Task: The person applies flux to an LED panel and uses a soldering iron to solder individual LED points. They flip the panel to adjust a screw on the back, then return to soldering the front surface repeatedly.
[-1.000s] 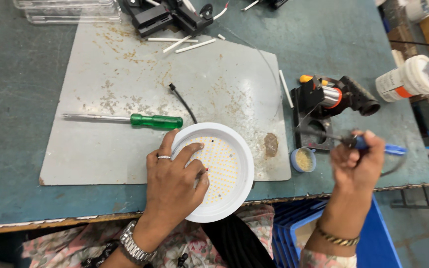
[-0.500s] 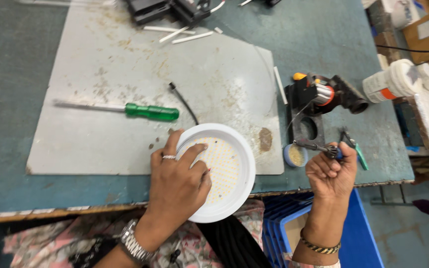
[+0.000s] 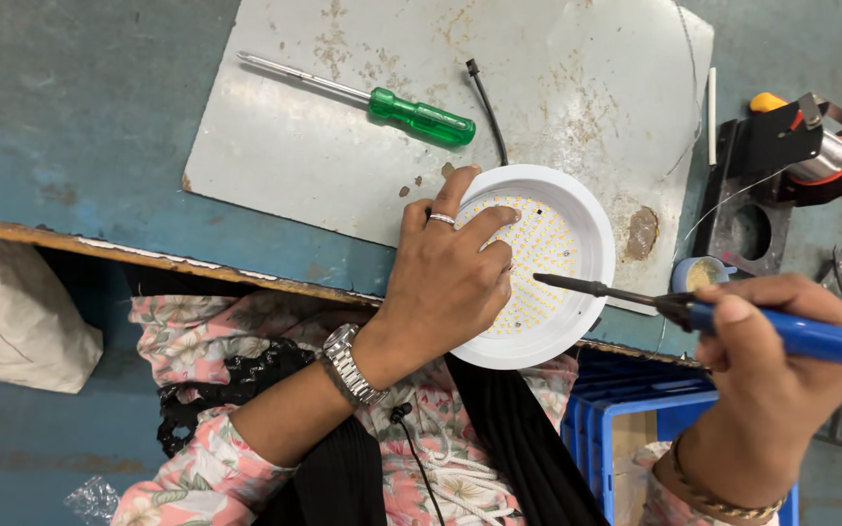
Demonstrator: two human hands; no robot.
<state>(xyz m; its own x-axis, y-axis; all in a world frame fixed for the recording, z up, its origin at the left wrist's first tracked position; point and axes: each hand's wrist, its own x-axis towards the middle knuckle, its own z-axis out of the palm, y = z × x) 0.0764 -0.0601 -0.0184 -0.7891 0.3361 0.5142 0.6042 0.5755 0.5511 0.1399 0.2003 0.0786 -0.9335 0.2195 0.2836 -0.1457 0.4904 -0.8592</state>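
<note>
LED lamp point(image 3: 548, 263) is sitting at the bench edge, left hand point(image 3: 445, 282) pressing fingers spread across it. Right hand point(image 3: 767, 380) is clamping the iron point(image 3: 733, 321). Probably light, fragile; grip the rim.

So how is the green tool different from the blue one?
The green-handled screwdriver lies untouched on the metal sheet; the blue-handled soldering iron is held in the right hand, its tip over the round LED light. The screwdriver's shaft is shiny silver; the iron's is dark. Both are long and thin.
</note>
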